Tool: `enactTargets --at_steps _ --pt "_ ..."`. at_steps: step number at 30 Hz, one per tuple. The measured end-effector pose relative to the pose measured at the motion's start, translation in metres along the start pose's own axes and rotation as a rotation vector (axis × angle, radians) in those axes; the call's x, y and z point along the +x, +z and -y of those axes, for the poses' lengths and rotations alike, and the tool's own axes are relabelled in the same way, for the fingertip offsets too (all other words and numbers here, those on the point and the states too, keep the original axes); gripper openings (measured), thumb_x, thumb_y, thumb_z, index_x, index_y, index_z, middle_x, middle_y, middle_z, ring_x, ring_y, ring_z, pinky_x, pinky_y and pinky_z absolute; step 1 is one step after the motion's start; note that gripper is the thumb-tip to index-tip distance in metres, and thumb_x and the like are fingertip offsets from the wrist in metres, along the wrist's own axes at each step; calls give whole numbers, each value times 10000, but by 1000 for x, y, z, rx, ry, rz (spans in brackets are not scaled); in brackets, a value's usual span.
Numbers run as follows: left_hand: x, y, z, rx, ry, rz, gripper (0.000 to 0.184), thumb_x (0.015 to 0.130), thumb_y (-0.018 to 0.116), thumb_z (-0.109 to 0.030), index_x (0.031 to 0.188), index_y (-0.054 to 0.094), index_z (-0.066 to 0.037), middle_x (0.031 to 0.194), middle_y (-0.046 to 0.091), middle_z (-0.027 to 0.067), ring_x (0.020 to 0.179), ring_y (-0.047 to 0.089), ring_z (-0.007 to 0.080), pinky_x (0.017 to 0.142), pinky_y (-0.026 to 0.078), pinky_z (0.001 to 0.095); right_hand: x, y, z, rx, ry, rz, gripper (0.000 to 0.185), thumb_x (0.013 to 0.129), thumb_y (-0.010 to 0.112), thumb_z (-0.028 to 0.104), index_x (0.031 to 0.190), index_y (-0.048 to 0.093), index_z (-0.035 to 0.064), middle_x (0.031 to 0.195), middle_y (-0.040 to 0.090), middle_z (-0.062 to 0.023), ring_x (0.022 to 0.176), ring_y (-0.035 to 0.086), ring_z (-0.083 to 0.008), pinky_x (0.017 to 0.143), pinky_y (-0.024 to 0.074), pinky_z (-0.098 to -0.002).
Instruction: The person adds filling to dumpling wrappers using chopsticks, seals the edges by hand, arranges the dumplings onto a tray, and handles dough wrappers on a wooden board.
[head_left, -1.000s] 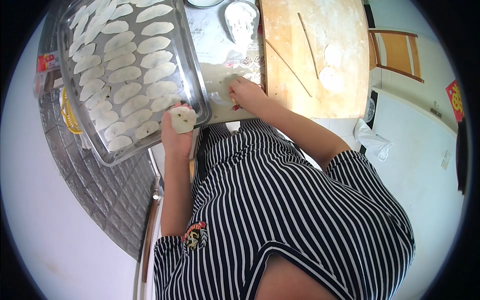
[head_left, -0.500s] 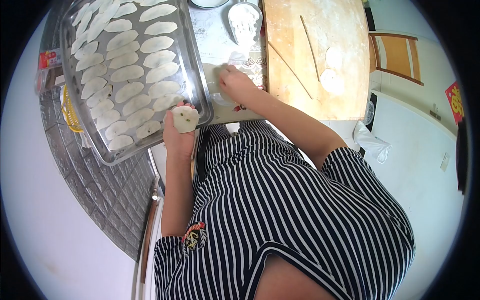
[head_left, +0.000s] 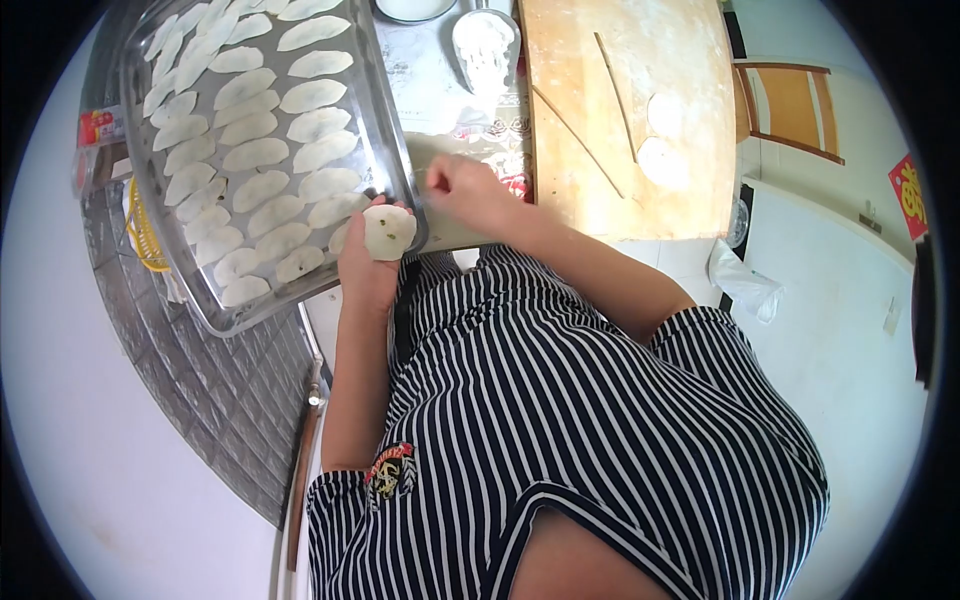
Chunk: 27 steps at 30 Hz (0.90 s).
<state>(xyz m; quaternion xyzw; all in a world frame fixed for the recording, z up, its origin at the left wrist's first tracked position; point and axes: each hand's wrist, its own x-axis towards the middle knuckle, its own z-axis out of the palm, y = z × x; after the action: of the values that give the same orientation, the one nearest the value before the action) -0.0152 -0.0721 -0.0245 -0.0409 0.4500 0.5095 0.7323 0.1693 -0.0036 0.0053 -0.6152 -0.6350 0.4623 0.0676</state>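
On my left hand (head_left: 366, 275) lies a round, pale dumpling wrapper (head_left: 388, 240) with a couple of small dark specks on its face. My thumb presses along its left side while the fingers support it from beneath. My right hand (head_left: 462, 188) is held just up and to the right of it, fingers curled together and slightly blurred; whatever they may pinch is hidden. Beside my left hand, a large metal tray (head_left: 408, 190) carries rows of folded dumplings (head_left: 262, 153), with some overlapping at its far left.
A floured wooden board (head_left: 690, 90) at the right bears two thin sticks (head_left: 617, 100) and two pale dough rounds (head_left: 663, 162). Farther back are a scoop of white flour (head_left: 485, 45) and a plate (head_left: 415, 8). A yellow basket (head_left: 143, 235) stands beyond the tray's left side.
My right hand has moved left and slightly nearer to my body, toward the wrapper. My left hand has shifted a little to the right with the wrapper still on it.
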Motion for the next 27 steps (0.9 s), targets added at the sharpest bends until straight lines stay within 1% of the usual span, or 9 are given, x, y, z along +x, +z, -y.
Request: enactTargets --at_steps 2,3,5,8,13,16,18,22,27 --pt "1 9 3 23 -23 -28 410 1053 393 -316 1268 501 15 1217 596 138 1116 605 257 964 512 389 -21 7 22 221 -324 3 96 834 646 89 864 569 41 873 600 -133 822 620 -324 742 532 -381" --pt "2 14 4 42 -36 -61 373 1045 400 -295 1254 512 -8 1206 607 111 1097 618 233 948 518 393 -20 15 23 221 -315 -13 96 834 646 89 864 569 41 873 600 -133 822 620 -324 742 532 -381" --pt "6 14 7 84 -60 12 366 1048 400 -310 1248 517 -26 1202 609 91 1095 619 211 932 520 382 -15 29 23 43 -702 -191 62 842 635 92 852 578 72 851 584 -98 814 621 -304 699 522 -389" --pt "2 21 7 148 -99 90 383 1062 379 -357 1253 516 -54 1202 610 66 1089 623 186 895 522 355 -18 20 26 -160 -652 -275 53 847 631 121 840 586 95 845 572 -80 816 623 -289 678 519 -399" --pt "-2 32 10 308 -100 111 436 1063 368 -387 1278 500 -32 1218 606 73 1076 632 186 893 523 358 -31 5 15 -203 -460 -266 103 853 649 183 842 596 95 856 567 -61 847 628 -269 681 526 -393" --pt "2 40 16 330 -147 77 464 1066 346 -387 1262 506 2 1172 632 107 1056 642 220 908 523 368 -38 -4 -3 -198 -363 -180 103 818 649 137 890 632 65 939 615 -99 908 634 -295 765 534 -401" --pt "6 40 20 345 -177 135 474 1067 334 -384 1242 516 17 1135 645 128 1040 646 243 913 522 376 -44 -17 -35 -70 -437 -305 126 847 644 145 926 639 47 995 633 -129 925 634 -316 808 534 -402" --pt "12 45 31 317 -198 130 505 1070 307 -378 1194 538 53 1051 666 183 996 652 303 924 520 399 -70 -60 -76 -93 221 -409 148 882 610 147 965 641 28 1026 633 -169 965 625 -345 878 508 -415" --pt "8 58 38 276 -172 95 504 1069 338 -370 1162 564 70 1037 664 192 983 658 284 911 527 392 -82 -76 -117 -148 183 -386 168 874 611 162 956 630 15 1023 628 -186 983 619 -341 890 501 -405"
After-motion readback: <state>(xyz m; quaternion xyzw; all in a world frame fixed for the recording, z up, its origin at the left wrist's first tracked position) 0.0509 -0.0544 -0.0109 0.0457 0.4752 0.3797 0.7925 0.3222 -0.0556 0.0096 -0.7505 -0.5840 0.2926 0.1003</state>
